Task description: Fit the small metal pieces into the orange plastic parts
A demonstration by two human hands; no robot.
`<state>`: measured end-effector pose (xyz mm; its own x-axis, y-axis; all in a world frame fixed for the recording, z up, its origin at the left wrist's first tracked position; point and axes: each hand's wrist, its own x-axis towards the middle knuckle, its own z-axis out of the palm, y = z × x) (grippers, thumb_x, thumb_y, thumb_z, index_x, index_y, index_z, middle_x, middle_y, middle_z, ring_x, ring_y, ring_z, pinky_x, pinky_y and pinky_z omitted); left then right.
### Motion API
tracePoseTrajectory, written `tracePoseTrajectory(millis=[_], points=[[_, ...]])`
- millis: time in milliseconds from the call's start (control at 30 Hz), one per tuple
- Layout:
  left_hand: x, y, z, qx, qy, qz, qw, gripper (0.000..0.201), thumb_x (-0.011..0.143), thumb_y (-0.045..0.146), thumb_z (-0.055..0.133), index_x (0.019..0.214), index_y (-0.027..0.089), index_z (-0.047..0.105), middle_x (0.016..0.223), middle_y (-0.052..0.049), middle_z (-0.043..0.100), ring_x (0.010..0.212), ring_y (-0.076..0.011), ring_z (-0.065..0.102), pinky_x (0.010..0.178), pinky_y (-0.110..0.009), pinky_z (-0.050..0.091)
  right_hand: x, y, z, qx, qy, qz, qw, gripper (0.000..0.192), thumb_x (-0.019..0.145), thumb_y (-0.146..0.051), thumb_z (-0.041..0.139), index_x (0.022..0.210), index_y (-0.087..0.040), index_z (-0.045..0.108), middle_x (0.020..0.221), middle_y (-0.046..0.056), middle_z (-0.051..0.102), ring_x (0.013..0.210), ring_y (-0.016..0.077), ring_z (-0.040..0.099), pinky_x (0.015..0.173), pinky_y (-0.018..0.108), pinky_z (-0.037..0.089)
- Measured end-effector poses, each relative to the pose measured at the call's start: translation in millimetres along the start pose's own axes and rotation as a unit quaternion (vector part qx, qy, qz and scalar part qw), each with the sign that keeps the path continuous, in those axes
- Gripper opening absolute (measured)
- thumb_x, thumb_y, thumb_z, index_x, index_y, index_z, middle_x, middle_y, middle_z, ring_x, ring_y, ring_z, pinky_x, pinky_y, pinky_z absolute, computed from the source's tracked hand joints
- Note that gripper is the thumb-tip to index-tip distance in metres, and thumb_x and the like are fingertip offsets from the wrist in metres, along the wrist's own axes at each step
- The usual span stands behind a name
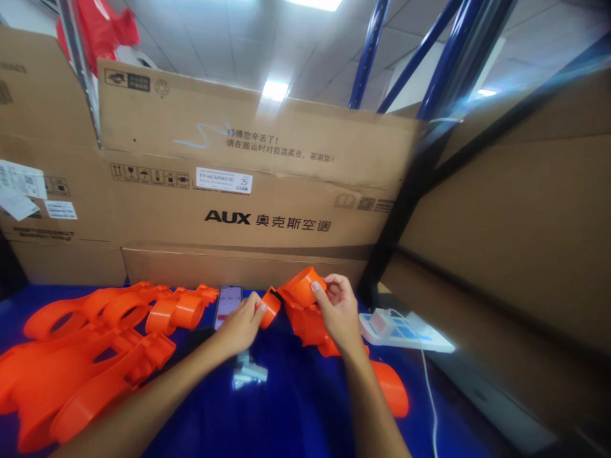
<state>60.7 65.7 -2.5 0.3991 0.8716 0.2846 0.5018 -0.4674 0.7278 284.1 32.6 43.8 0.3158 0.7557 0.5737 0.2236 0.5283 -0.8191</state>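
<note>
Pinching an orange plastic clamp (301, 287) between both hands, we are holding it just above the blue table (296, 407). Our right hand (340, 310) is closing its fingers around the clamp's round ring, while our left hand (242, 326) is gripping the small end piece beside it, both forearms reaching forward and converging. Left of our grip, a pile of orange clamps (95, 343) is lying; behind it a phone (228, 303) and a cardboard box (248, 191); right of it, a white power strip (401, 329).
</note>
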Motion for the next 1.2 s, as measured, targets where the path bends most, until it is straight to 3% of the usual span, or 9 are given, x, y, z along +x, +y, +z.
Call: tracePoseTrajectory(millis=[200, 467, 633, 900, 1067, 1200], points=[[7.3, 0.9, 5.1, 0.009, 0.001, -0.027, 1.000, 0.021, 0.101, 0.043, 0.028, 0.094, 0.027, 0.039, 0.089, -0.001, 0.057, 0.084, -0.0207, 0.060, 0.079, -0.032, 0.046, -1.3, -1.8, -0.4, 0.005, 0.003, 0.006, 1.000, 0.041, 0.079, -0.053, 0.073, 0.100, -0.027, 0.049, 0.092, 0.004, 0.061, 0.088, 0.0240, 0.063, 0.069, 0.035, 0.056], [10.9, -4.1, 7.7, -0.053, 0.000, -0.028, 0.998, 0.026, 0.100, 0.050, 0.026, 0.098, 0.027, 0.038, 0.088, -0.001, 0.059, 0.075, -0.0192, 0.065, 0.071, -0.031, 0.050, -2.8, -2.8, -0.1, 0.007, 0.002, 0.001, 1.000, 0.040, 0.080, -0.053, 0.072, 0.100, -0.027, 0.048, 0.093, 0.004, 0.062, 0.088, 0.0239, 0.064, 0.069, 0.034, 0.056], [13.1, -9.2, 10.1, -0.113, -0.012, -0.079, 0.990, 0.026, 0.099, 0.052, 0.028, 0.101, 0.028, 0.039, 0.082, 0.002, 0.062, 0.066, -0.0186, 0.069, 0.061, -0.028, 0.050, -2.3, -1.9, -0.3, 0.011, 0.004, 0.004, 1.000, 0.038, 0.080, -0.051, 0.072, 0.099, -0.027, 0.048, 0.093, 0.004, 0.062, 0.088, 0.0236, 0.064, 0.070, 0.034, 0.056], [17.5, -14.1, 13.7, -0.124, 0.000, -0.123, 0.985, 0.034, 0.100, 0.054, 0.023, 0.110, 0.025, 0.038, 0.078, 0.002, 0.063, 0.053, -0.0175, 0.069, 0.057, -0.027, 0.046, -2.6, -2.2, 1.2, 0.011, 0.005, 0.001, 1.000, 0.041, 0.079, -0.052, 0.072, 0.100, -0.027, 0.049, 0.094, 0.004, 0.061, 0.089, 0.0233, 0.063, 0.075, 0.035, 0.056], [16.7, -13.2, 13.7, -0.110, 0.002, -0.128, 0.986, 0.030, 0.100, 0.048, 0.030, 0.109, 0.024, 0.046, 0.058, 0.007, 0.056, 0.043, -0.0154, 0.060, 0.053, -0.025, 0.041, -3.7, -4.1, 1.8, 0.029, 0.008, 0.007, 1.000, 0.040, 0.079, -0.051, 0.073, 0.101, -0.027, 0.050, 0.090, 0.004, 0.061, 0.086, 0.0234, 0.063, 0.074, 0.036, 0.055], [18.1, -12.6, 8.9, -0.103, 0.026, -0.137, 0.985, 0.019, 0.096, 0.034, 0.043, 0.102, 0.022, 0.056, 0.065, 0.003, 0.063, 0.049, -0.0146, 0.059, 0.053, -0.025, 0.039, -3.8, -4.8, 3.1, 0.028, 0.008, 0.005, 1.000, 0.041, 0.079, -0.051, 0.073, 0.102, -0.026, 0.051, 0.087, 0.003, 0.060, 0.084, 0.0220, 0.062, 0.071, 0.033, 0.054]])
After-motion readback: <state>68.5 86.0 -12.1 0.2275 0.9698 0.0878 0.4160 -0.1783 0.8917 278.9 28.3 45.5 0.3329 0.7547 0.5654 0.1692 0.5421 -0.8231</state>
